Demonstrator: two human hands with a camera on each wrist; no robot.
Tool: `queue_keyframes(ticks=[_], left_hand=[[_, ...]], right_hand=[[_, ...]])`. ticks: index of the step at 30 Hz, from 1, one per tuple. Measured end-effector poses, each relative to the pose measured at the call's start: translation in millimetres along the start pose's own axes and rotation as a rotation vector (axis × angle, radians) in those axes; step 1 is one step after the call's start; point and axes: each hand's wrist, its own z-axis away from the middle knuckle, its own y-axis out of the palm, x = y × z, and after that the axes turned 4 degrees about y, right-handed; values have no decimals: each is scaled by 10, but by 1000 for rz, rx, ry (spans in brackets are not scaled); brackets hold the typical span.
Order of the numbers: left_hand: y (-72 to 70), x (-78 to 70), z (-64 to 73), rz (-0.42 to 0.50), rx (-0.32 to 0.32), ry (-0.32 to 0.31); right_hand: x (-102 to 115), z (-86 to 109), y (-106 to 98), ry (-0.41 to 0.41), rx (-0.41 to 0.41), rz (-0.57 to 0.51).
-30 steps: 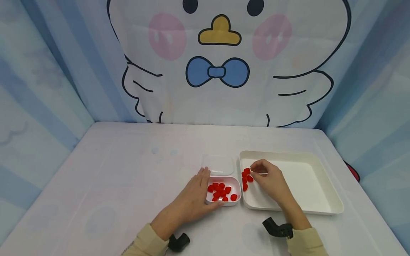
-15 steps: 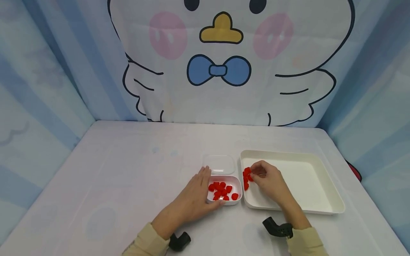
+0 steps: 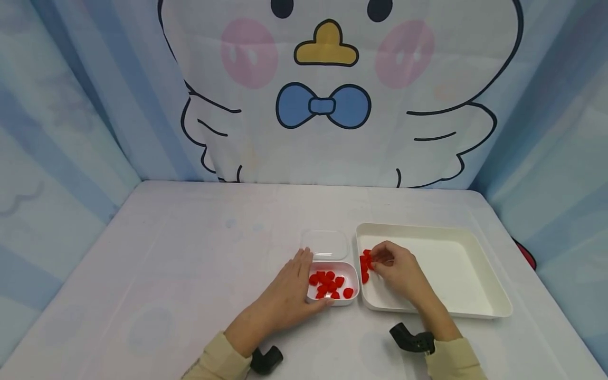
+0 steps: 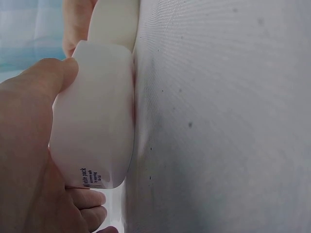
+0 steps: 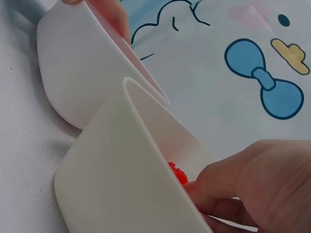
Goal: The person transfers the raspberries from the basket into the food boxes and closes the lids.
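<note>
My left hand [image 3: 286, 290] holds a small white box [image 3: 355, 274] at its left end, thumb on the near wall and fingers along the side. In the left wrist view the thumb lies on the rim of the box [image 4: 97, 111]. Several red pieces [image 3: 331, 285] lie inside it. To the right, my right hand [image 3: 401, 269] reaches into a white tray [image 3: 467, 269], thumb and forefinger pinching a red piece by the left wall. More red pieces [image 3: 364, 276] lie there. The right wrist view shows a bumpy, raspberry-like red piece [image 5: 179, 174] at the thumb tip; the fingers partly hide it.
A clear plastic lid [image 3: 325, 244] lies just behind the small box. The tray stands close against the box's right end, its wall [image 5: 116, 179] raised. A white cloth [image 3: 190, 253] covers the table, and a printed curtain [image 3: 323, 153] hangs behind.
My right thumb and forefinger have come together at the red pieces near the tray's left wall, and the hand has lowered slightly. The left hand stays on the box.
</note>
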Motion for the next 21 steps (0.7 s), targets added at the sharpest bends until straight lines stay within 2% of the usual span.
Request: queue_keyframes(ticks=[11, 21], left_hand=[[9, 14, -10, 0, 7, -17], [17, 3, -15, -2, 9, -12]], right_hand=[[5, -12, 26, -4, 28, 12], [9, 5, 5, -3, 12, 15]])
